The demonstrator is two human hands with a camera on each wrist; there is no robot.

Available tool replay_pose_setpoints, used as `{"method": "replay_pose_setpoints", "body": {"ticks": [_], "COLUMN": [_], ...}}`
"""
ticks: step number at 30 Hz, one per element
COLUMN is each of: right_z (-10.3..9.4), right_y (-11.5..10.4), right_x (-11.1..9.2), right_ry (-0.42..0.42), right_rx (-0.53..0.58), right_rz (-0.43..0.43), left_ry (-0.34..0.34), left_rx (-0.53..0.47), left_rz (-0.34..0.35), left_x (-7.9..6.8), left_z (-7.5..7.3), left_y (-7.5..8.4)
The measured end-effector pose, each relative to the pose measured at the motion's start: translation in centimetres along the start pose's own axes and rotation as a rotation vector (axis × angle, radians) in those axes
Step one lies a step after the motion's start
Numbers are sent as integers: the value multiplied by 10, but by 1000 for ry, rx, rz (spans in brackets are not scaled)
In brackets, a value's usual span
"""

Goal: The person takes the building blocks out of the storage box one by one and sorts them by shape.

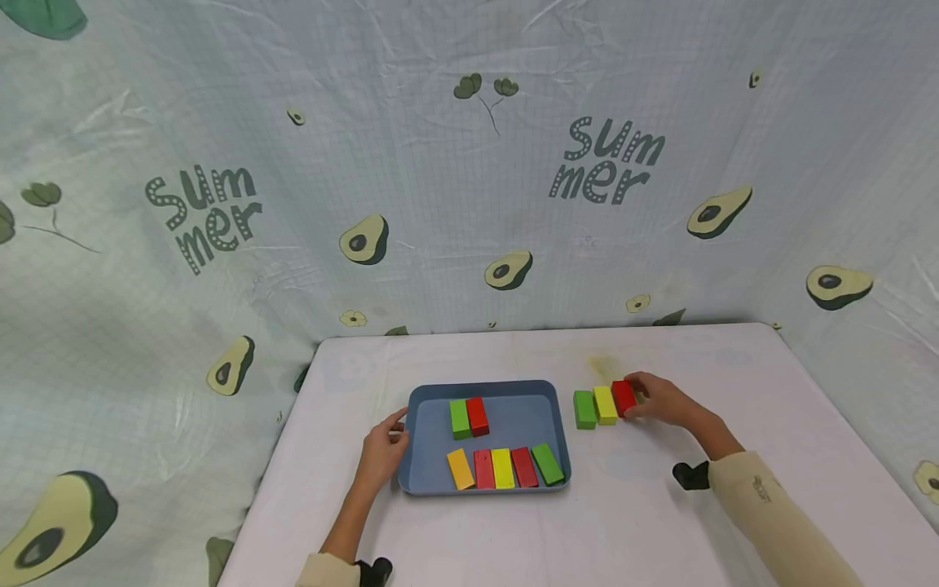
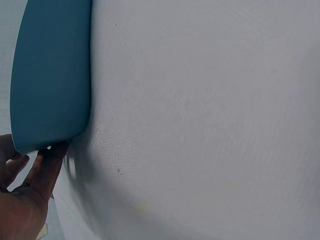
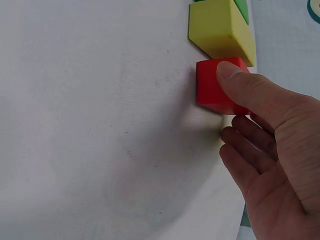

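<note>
In the head view my right hand (image 1: 660, 401) is at the right end of a short row of blocks, pinching a red block (image 1: 623, 397). The right wrist view shows the thumb on the near face of that red block (image 3: 207, 87) and the other fingers curled behind it. A yellow block (image 1: 605, 405) stands just left of it, then a green block (image 1: 584, 409). My left hand (image 1: 385, 450) is at the left side of a blue-grey tray (image 1: 412, 432), fingertips against its outer wall. In the left wrist view the fingers lie along the tray's end (image 2: 52, 90).
Inside the tray, a green block (image 1: 460, 419) and a red block (image 1: 478, 417) stand side by side toward the back. Along its front lies a row with an orange block (image 1: 460, 470), a yellow block (image 1: 502, 469) and others. A printed curtain (image 1: 440, 163) hangs behind the white-covered table (image 1: 623, 514).
</note>
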State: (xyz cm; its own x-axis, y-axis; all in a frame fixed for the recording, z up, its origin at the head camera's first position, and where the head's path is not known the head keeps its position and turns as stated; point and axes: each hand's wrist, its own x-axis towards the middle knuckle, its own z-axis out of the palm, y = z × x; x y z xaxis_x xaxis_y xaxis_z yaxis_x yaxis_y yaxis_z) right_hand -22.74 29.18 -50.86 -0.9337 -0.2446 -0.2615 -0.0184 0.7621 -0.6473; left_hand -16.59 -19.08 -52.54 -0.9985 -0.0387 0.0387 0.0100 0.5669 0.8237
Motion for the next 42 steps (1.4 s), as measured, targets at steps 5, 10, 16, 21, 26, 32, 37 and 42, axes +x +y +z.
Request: {"method": "replay_pose_setpoints", "body": {"ticks": [5, 10, 16, 21, 26, 32, 37, 42], "right_z": [4, 6, 4, 4, 5, 7, 10, 14], "right_y": [2, 1, 1, -4, -14, -28, -38, -43], "right_x": [0, -3, -2, 1, 3, 6, 10, 15], "right_ry": [9, 15, 56, 128, 178, 196, 186, 185], "right_rx": [-1, -20, -58, -68, -71, -30, 4, 6], "right_rz": [3, 7, -19, -89, -173, -246, -284, -329], "left_ry": [-1, 0, 2, 4, 5, 7, 6, 2], "left_rx": [3, 4, 5, 8, 13, 19, 10, 5], "left_rz": [6, 7, 7, 12, 13, 16, 14, 15], "left_x": [-1, -2, -2, -1, -1, -2, -2, -2], "left_z": [0, 0, 1, 0, 1, 0, 0, 0], "left_y": [0, 0, 0, 0, 0, 0, 1, 1]}}
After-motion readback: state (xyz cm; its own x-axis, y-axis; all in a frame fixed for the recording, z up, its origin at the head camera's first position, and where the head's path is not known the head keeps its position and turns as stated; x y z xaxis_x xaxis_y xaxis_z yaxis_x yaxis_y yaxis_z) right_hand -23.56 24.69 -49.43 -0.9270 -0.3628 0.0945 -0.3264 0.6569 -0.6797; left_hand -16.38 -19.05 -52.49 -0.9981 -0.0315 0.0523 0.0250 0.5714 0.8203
